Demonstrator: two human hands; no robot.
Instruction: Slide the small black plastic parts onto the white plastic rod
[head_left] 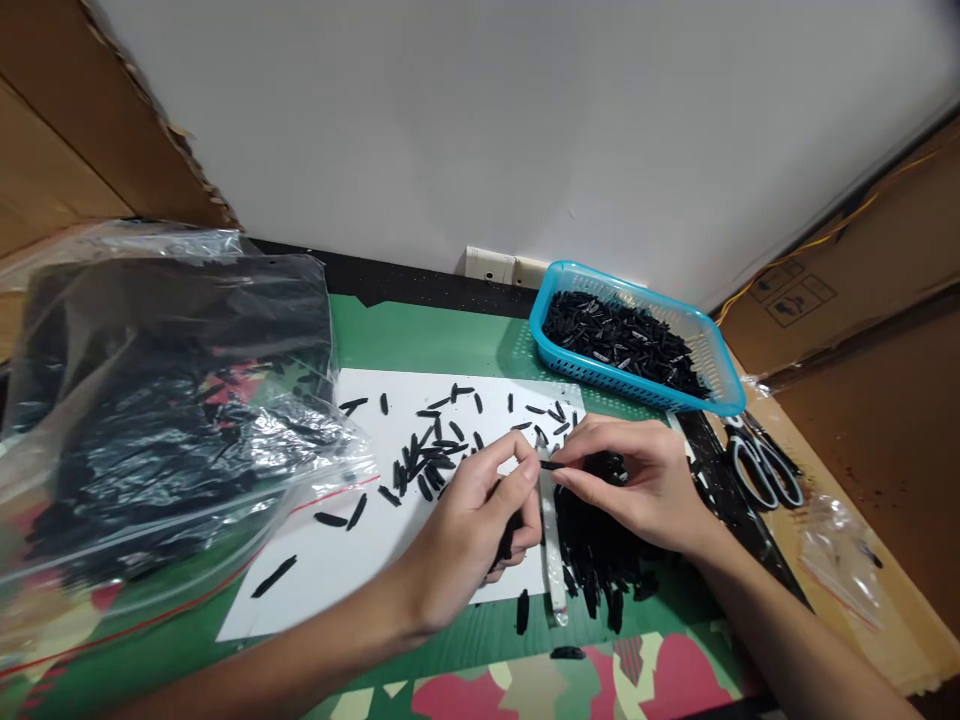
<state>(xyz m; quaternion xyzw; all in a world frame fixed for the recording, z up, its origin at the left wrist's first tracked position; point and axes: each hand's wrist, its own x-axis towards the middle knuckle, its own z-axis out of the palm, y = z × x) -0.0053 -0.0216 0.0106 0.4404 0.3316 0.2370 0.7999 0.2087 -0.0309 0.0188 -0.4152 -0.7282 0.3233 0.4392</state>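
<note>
Near the middle of the view, my left hand [487, 510] is closed, with black pieces partly showing in its curled fingers. Its thumb and forefinger meet the left end of a small black strip [550, 465]. My right hand [637, 475] pinches the right end of that strip between thumb and forefinger. Under and beside my right hand is a dense pile of black pieces [600, 540]. A narrow whitish strip [553, 560] runs between the pile and a white sheet [337, 580], where several loose black pieces [427, 460] are scattered.
A blue basket [637, 378] of black pieces stands at the back right. Clear plastic bags [180, 450] with dark contents cover the left side. Scissors [761, 470] and a small plastic bag [840, 560] lie at the right, by cardboard [877, 400]. A wall rises behind.
</note>
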